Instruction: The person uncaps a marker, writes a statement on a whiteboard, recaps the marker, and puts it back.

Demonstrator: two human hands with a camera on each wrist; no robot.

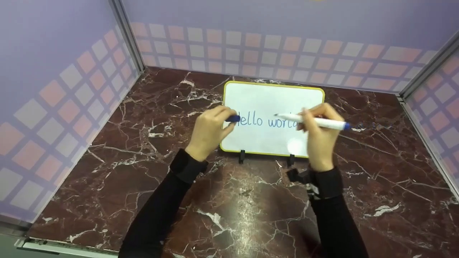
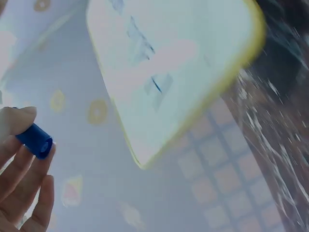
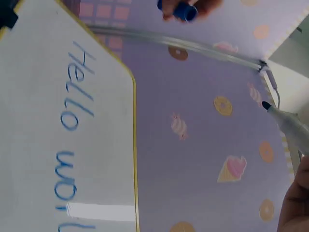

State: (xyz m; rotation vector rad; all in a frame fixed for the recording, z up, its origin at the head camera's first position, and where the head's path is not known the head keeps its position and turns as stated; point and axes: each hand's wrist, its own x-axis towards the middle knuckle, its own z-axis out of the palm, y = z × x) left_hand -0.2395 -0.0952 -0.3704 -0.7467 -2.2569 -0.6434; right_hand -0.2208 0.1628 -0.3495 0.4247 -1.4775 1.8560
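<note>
My left hand (image 1: 209, 130) pinches a blue marker cap (image 1: 233, 118) near the board's left edge; in the left wrist view the cap's (image 2: 37, 141) hollow end faces outward. My right hand (image 1: 322, 138) holds a white marker (image 1: 326, 123) with a blue end, its bare dark tip pointing left toward the cap. The right wrist view shows that tip on the marker (image 3: 289, 124) uncapped, apart from the cap (image 3: 185, 11). Behind both hands stands a yellow-rimmed whiteboard (image 1: 265, 141) reading "Hello world" in blue; the right hand hides the end of the writing.
Two black feet (image 1: 242, 156) hold up the board's lower edge. Beneath lies a dark red marbled tabletop (image 1: 150, 200). Lilac panels with pink and white squares (image 1: 229, 39) enclose the back and sides, joined by grey metal posts (image 1: 127, 36).
</note>
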